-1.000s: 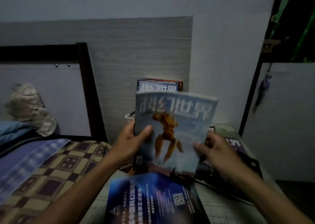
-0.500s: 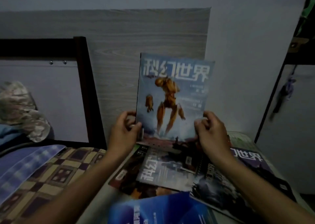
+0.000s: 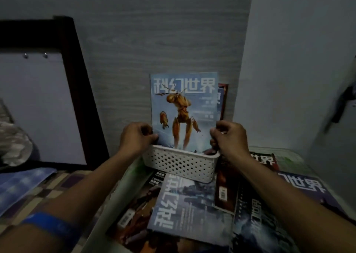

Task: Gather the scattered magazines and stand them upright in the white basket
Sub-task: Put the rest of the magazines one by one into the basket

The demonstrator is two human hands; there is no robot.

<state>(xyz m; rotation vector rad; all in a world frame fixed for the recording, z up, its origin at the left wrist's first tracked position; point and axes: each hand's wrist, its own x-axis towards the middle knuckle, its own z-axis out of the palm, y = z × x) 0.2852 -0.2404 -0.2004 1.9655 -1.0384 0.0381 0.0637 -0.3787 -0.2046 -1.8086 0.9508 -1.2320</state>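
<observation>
A pale blue magazine with an orange robot on its cover (image 3: pixel 184 106) stands upright with its lower edge inside the white perforated basket (image 3: pixel 179 163). My left hand (image 3: pixel 135 137) pinches its lower left edge and my right hand (image 3: pixel 230 137) pinches its lower right edge, both just above the basket rim. Behind it in the basket stand other magazines (image 3: pixel 222 98), mostly hidden. Several loose magazines lie flat in front: a pale blue one (image 3: pixel 185 210), a brown one (image 3: pixel 138 220), a red one (image 3: pixel 225 191) and a dark one (image 3: pixel 300 187).
The basket stands against a grey wood-grain wall panel (image 3: pixel 163 41). A dark bed frame (image 3: pixel 77 79) and a checked blanket (image 3: pixel 44 191) are to the left. A white wall corner (image 3: pixel 289 79) rises on the right.
The magazine was turned right way up and lifted, then lowered upright into the basket with both hands on its lower edges. My view has moved closer to the basket.
</observation>
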